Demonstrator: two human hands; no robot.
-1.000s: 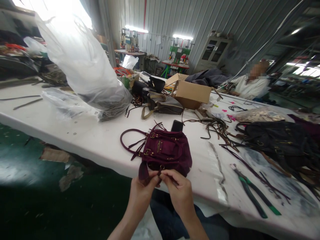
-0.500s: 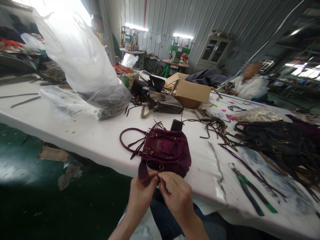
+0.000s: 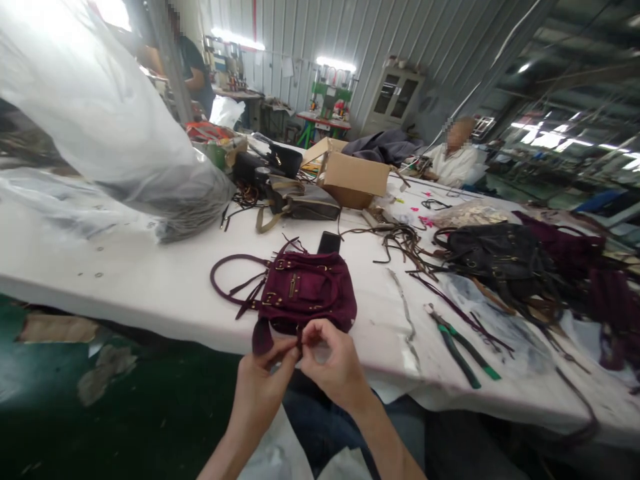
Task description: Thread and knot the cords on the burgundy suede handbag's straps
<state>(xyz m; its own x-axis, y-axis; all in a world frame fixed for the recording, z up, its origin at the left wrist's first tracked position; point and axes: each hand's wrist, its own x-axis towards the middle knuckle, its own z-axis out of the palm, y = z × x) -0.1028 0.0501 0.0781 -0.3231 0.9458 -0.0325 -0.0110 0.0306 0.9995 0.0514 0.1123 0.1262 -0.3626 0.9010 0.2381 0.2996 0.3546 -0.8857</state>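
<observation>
A maroon handbag (image 3: 313,288) with brass buckles and a zip lies on the table's front edge, its looped handle (image 3: 216,272) out to the left. At the bag's near end, my left hand (image 3: 265,381) pinches a narrow dark strap just below a small metal ring. My right hand (image 3: 334,365) meets it there, thumb and forefinger closed on the same strap; the fingertips cover most of it. A maroon flap (image 3: 261,337) stands up beside my left fingers. Behind the bag rests a black phone-like rectangle (image 3: 329,243).
Green-handled pliers (image 3: 457,348) lie to the right, near dark straps (image 3: 407,247) and a black handbag (image 3: 500,253). A tall plastic sack (image 3: 125,127) leans at left. Farther back are a cardboard box (image 3: 356,179) and a grey bag (image 3: 303,201). Co-workers sit or stand beyond the table.
The view has swung right, so things on the table appear farther left. My right fingers have lifted slightly against the strap; both hands stay at the bag's near end.
</observation>
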